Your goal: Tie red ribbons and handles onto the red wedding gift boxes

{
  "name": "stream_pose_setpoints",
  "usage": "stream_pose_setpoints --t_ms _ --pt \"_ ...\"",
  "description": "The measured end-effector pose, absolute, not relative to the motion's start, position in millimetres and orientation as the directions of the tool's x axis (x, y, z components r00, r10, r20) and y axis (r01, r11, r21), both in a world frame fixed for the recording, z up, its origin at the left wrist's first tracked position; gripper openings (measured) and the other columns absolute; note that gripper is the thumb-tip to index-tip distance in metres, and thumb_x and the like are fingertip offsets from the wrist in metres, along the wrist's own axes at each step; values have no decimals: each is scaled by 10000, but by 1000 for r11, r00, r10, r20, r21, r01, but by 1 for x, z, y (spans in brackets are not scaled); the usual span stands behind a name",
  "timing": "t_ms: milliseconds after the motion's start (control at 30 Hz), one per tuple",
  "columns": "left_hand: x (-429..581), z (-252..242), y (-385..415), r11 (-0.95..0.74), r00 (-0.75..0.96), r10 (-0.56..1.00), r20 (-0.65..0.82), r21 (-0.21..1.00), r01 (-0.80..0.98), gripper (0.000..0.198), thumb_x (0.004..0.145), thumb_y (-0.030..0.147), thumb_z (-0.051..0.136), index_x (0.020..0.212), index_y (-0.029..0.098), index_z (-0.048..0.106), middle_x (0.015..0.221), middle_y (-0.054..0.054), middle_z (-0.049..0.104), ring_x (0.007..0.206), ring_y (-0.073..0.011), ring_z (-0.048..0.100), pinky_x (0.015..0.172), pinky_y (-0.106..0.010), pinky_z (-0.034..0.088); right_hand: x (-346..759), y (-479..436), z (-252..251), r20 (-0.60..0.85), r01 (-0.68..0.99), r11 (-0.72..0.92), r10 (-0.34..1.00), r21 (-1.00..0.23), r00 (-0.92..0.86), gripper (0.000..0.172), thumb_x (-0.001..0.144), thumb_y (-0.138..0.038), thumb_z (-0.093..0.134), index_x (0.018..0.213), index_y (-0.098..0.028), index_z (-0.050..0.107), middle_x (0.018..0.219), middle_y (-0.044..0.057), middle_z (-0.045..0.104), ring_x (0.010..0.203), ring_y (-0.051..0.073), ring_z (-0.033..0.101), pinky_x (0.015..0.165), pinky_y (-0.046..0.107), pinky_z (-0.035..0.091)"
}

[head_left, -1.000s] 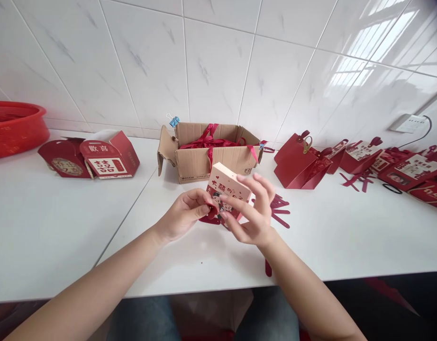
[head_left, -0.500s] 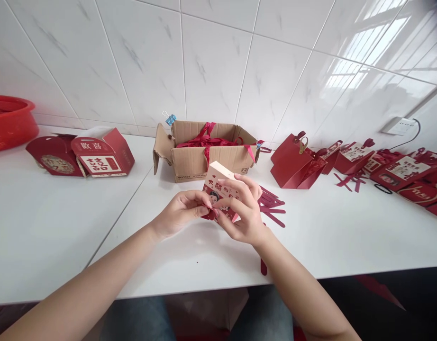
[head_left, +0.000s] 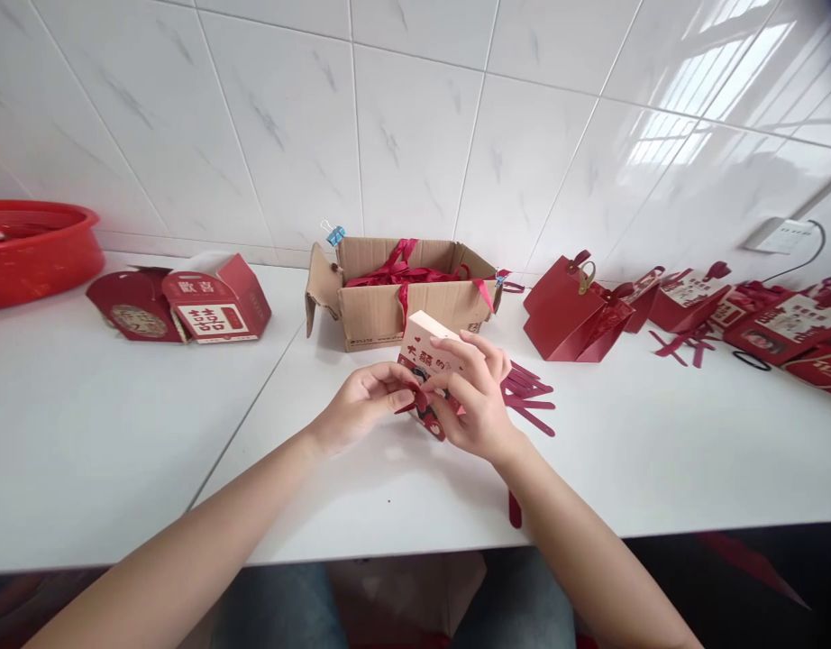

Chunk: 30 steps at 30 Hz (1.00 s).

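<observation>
Your left hand (head_left: 365,406) pinches a dark red strip (head_left: 414,403) at the lower front of the pink box (head_left: 430,339). Your right hand (head_left: 476,397) is curled around that box from the right, fingers across its printed face. The box is held tilted just above the counter (head_left: 118,433), in front of the open cardboard carton (head_left: 378,315) of red ribbons. Loose red strips (head_left: 532,397) lie just right of your right hand. Red gift bags (head_left: 568,315) stand further right; two red boxes (head_left: 213,302) and a red basin (head_left: 30,248) sit well to the left.
</observation>
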<state>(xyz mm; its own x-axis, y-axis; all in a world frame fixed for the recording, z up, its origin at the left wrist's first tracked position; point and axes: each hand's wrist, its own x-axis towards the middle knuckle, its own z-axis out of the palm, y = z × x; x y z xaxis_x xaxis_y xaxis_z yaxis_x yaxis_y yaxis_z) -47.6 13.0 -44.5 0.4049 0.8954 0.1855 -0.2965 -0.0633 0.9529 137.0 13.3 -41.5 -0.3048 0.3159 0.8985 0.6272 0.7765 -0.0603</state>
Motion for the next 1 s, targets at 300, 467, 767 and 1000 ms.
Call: stream_pose_setpoints --t_ms 300,467,767,1000 --pt "-42 -39 5 -212 216 944 248 961 -177 139 724 239 764 763 142 673 724 -7 659 614 -104 608 597 -223 525 128 12 -48 933 692 715 308 -96 -189 70 788 -180 599 776 -249 605 1223 35 574 1216 301 429 934 464 308" --pt "-40 -39 1 -313 196 919 342 936 -163 104 723 188 757 723 153 658 688 9 626 566 -93 578 545 -221 501 125 7 -47 935 659 736 323 -153 -143 55 790 -195 615 785 -250 610 1209 42 572 1213 309 431 951 477 319" --pt "-42 -35 1 -234 291 910 295 945 -228 156 705 218 777 710 141 642 765 -26 652 648 -126 616 581 -252 547 127 5 -45 933 604 781 320 -161 -165 79 780 -179 617 801 -255 617 1182 49 548 1194 307 438 964 490 341" --pt "-41 -33 4 -193 279 927 249 958 -212 199 679 268 804 721 134 663 728 -36 670 639 -127 615 584 -246 538 137 15 -42 916 571 782 382 -249 -124 244 839 -254 557 1081 -286 571 1255 79 526 1242 314 451 1013 532 358"
